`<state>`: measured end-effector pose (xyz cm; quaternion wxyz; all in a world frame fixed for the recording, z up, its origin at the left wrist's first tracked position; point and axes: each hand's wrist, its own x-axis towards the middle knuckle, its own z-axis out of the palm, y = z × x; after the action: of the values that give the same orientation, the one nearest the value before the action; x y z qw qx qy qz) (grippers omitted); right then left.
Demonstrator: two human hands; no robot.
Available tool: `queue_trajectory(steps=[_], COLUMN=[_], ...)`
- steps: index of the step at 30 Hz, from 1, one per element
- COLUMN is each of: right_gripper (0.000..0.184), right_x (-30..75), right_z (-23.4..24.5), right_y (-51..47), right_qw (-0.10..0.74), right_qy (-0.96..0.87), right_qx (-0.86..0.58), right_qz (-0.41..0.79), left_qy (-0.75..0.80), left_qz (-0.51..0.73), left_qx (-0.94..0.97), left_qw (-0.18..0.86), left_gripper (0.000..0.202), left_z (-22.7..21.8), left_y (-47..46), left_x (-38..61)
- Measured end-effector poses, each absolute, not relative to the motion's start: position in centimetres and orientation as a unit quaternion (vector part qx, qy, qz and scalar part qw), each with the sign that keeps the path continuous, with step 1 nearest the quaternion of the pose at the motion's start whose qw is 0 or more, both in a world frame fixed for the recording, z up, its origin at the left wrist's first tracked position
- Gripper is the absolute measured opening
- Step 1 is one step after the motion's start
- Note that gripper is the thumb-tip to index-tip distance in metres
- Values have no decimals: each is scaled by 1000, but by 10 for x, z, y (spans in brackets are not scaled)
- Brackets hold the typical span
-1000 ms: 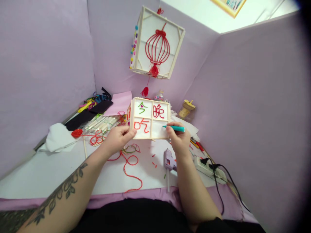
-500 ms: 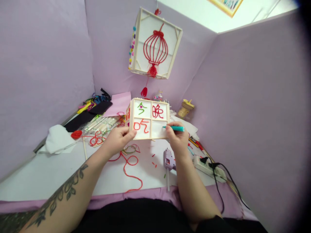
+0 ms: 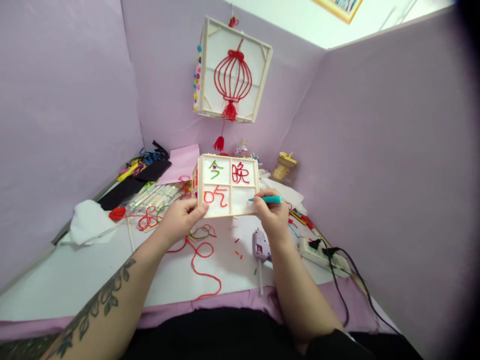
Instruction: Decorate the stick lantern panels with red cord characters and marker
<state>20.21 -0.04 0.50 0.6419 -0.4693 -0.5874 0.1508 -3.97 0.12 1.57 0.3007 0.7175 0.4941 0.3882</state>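
A box-shaped paper lantern with a pale wooden frame is held up above the table, its front split into four panels. Green, dark red and orange-red characters fill three panels; the lower right one is plain white. My left hand grips its lower left corner, thumb on the front. Between the thumb and fingers of my right hand is a teal marker pen, its tip at the plain panel. Whether the tip touches the paper I cannot tell. Below lies a lilac hot glue gun with a glue stick.
A larger square lantern with a red tassel hangs above the table. Red yarn trails across the white tabletop. On the right is a power strip with black cables; at left, crumpled white cloth or paper and bagged sticks.
The view has shifted slightly, so the hanging lantern sits a little further left. My hands keep their grips, and the marker tip has moved only slightly.
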Motion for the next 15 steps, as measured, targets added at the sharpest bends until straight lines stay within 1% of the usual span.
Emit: queue_trajectory(steps=[6,15], right_gripper=[7,5], right_x=[204,207], right_z=[4,7], right_y=[-4,-7], right_qw=[641,622], right_qy=[-589,-604], right_qx=[-456,-467], right_qz=[185,174], left_qy=[501,506], left_qz=[395,396], left_qx=[715,714], left_qw=[286,280], left_gripper=[42,41], left_z=[18,18], left_y=[-1,-1], left_x=[-40,-39])
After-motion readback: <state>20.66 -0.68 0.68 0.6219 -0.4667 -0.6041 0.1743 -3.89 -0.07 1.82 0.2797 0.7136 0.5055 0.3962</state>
